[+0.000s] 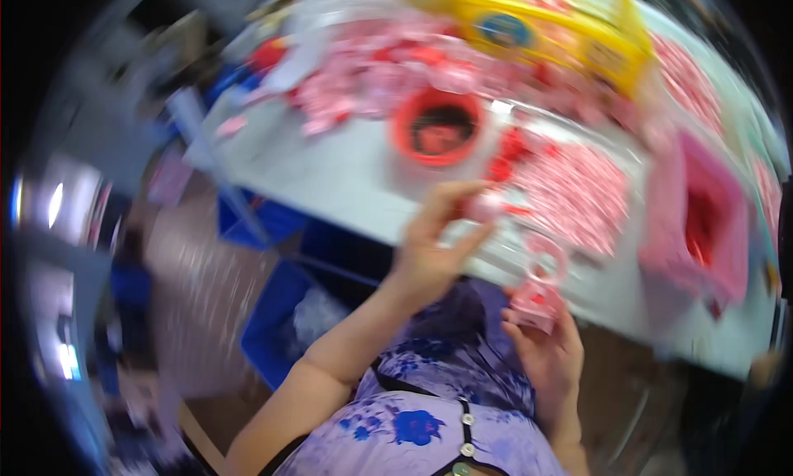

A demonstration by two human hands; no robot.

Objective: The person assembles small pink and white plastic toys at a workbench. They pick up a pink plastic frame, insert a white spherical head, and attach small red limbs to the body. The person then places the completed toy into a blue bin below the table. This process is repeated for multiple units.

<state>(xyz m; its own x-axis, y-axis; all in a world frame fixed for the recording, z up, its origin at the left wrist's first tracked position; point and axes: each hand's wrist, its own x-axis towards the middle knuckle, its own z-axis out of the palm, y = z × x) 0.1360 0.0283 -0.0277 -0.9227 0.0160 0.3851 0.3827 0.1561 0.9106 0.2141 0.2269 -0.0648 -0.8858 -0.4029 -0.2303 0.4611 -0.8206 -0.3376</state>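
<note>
1. Two hands, each with one pink piece, are at the near edge of the white worktable (pixel 297 158).
2. The left hand (pixel 434 249) pinches one small rounded pink piece (pixel 481 208) between thumb and fingers, above the near edge; blur hides which way it points.
3. The right hand (pixel 552 348) holds one pink plastic trinket (pixel 535 312) with red marks, just off the near edge. Its long axis runs away from the person, the ring end toward the far edge, the blocky end in the fingers.
4. One red round tub (pixel 398 127), dark inside, stands beyond the left hand, with pinkish contents.
5. One clear plastic tray (pixel 610 131) lies right of the tub, holding pink-and-white pieces and a red cluster, too blurred to count.
6. One pink bin (pixel 667 208), red inside, stands toward the right end.
7. One yellow basket (pixel 634 63) and a pink-and-red heap (pixel 363 71) lie toward the far edge.
</note>
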